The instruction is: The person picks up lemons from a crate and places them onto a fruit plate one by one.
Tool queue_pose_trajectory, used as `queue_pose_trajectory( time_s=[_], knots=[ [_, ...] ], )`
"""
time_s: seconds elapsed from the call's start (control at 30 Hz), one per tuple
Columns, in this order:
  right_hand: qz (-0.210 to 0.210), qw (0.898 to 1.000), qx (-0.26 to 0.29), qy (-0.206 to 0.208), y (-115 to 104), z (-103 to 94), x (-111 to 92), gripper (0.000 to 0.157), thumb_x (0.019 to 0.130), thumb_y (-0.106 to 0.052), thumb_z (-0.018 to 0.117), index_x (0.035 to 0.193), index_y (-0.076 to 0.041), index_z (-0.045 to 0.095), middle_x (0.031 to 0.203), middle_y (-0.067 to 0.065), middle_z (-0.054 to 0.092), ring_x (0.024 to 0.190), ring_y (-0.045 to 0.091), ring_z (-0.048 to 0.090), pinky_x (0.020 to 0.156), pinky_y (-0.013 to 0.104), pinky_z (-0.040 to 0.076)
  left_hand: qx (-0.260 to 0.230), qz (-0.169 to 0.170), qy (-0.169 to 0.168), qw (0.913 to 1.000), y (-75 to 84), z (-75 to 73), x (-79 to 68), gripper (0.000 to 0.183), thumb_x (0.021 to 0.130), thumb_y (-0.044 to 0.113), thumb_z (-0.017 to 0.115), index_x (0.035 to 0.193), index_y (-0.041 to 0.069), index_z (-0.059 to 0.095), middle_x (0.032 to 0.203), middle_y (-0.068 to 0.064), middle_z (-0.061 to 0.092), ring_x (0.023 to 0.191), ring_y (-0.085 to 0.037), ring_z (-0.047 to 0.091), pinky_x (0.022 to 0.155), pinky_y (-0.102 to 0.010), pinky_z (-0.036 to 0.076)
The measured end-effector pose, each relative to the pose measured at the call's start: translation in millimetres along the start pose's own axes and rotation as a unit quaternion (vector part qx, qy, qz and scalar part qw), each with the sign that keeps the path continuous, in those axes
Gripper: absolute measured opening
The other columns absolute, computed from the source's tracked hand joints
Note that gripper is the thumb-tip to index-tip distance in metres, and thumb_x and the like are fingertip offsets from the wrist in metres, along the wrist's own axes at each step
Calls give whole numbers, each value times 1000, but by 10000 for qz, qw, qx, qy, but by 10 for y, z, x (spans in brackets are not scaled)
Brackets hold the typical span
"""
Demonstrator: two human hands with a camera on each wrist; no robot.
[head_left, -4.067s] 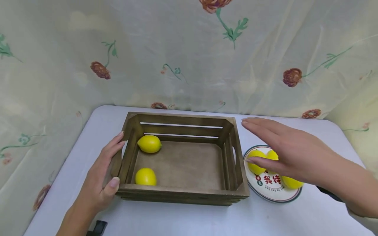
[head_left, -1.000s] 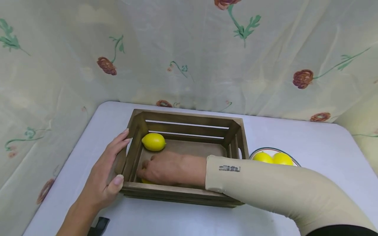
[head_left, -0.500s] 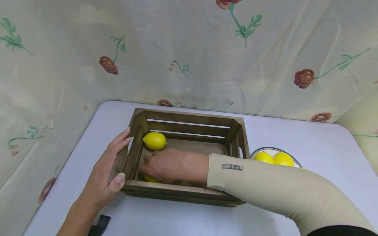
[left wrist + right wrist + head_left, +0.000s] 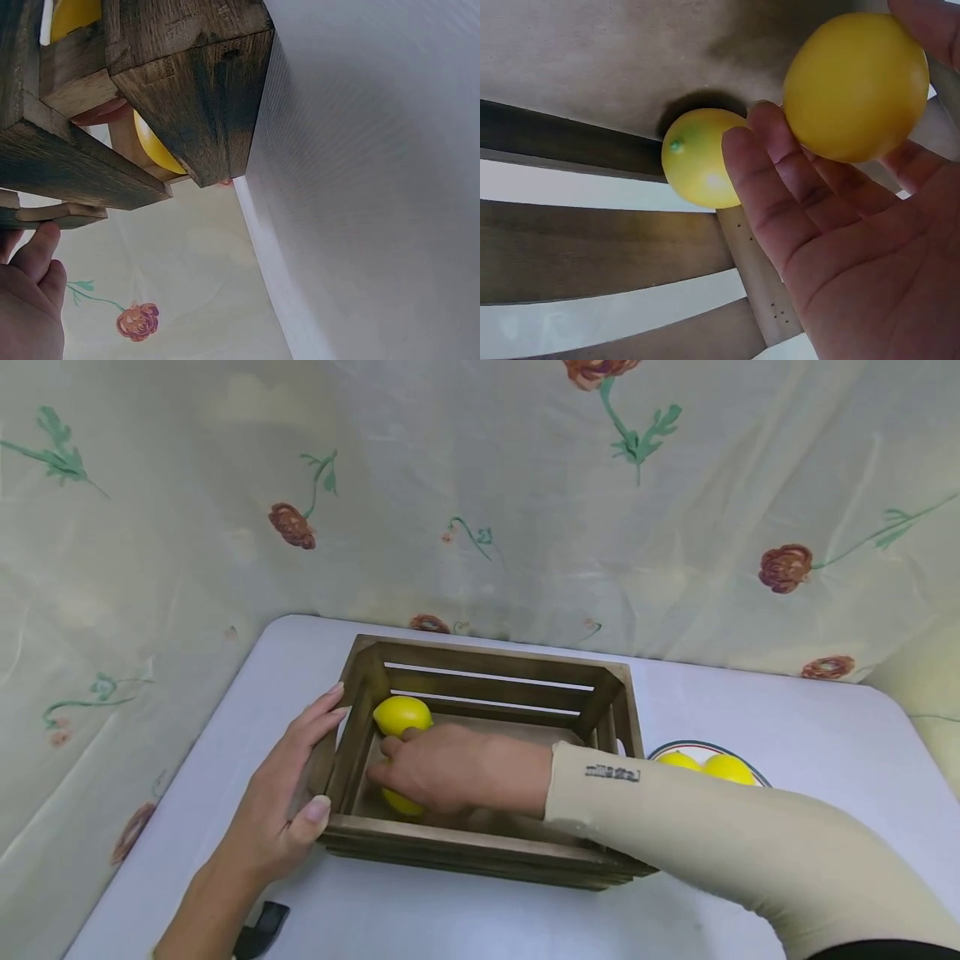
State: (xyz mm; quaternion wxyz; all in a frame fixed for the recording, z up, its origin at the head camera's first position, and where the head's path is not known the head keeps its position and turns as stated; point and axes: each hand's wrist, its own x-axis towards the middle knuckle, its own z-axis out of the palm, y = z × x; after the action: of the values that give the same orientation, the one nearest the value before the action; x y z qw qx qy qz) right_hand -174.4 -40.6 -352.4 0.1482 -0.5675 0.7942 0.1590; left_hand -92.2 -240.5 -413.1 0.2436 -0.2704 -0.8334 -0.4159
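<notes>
A brown slatted wooden crate (image 4: 487, 842) stands on the white table. My left hand (image 4: 273, 802) rests along its left side, fairly straight fingers near the handle slot and thumb at the front corner. The left wrist view catches its fingers (image 4: 37, 255) against a slat. Inside the crate, my right hand (image 4: 450, 767) grips a yellow lemon (image 4: 855, 90), thumb on one side and fingers on the other; from the head, the hand covers much of that lemon. A second lemon (image 4: 402, 715) lies in the far left corner, overlapped by right fingertips in the right wrist view.
Right of the crate, a round plate (image 4: 693, 746) bears lemons (image 4: 727, 767), partly hidden behind my right sleeve (image 4: 697, 810). A floral curtain (image 4: 487, 485) hangs behind the table. A black strap (image 4: 262, 927) shows below my left wrist.
My right hand, earlier open near the plate, has reached into the crate and taken hold of the front lemon. Lately it has shifted slightly backward with it. My left hand stays at the crate.
</notes>
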Motion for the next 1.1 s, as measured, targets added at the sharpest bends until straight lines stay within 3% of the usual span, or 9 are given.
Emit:
queue_pose_trajectory(
  time_s=[0.27,0.5,0.8,1.1],
  knots=[
    [-181,9997,75,152,7,-123,-164,54,91,-23,79,140,-21,57,127,5,61,109,20,62,86,33,58,47,-39,-26,10000,6,2,23,80,104,62,36,154,0,44,165,-17,37,151,-33,37,124,-32,24],
    [-174,9991,108,367,-12,-222,-309,48,91,-27,80,134,-21,59,122,2,61,103,18,59,79,31,58,49,-66,-13,10000,8,-3,7,80,104,63,36,154,1,44,165,-16,37,151,-32,37,124,-32,24],
    [-258,9966,77,782,57,-263,-552,63,90,-40,82,143,-20,55,122,2,61,97,17,60,79,29,57,-21,3,19,10000,13,-1,13,80,104,61,37,153,-1,45,164,-18,38,151,-33,37,124,-33,23],
    [-235,9921,64,1228,129,-285,-836,70,89,-37,80,150,-20,50,123,2,59,98,17,58,76,30,57,-56,11,26,10000,24,3,8,78,105,59,38,153,-2,44,164,-19,38,151,-33,37,124,-33,24]
  ],
)
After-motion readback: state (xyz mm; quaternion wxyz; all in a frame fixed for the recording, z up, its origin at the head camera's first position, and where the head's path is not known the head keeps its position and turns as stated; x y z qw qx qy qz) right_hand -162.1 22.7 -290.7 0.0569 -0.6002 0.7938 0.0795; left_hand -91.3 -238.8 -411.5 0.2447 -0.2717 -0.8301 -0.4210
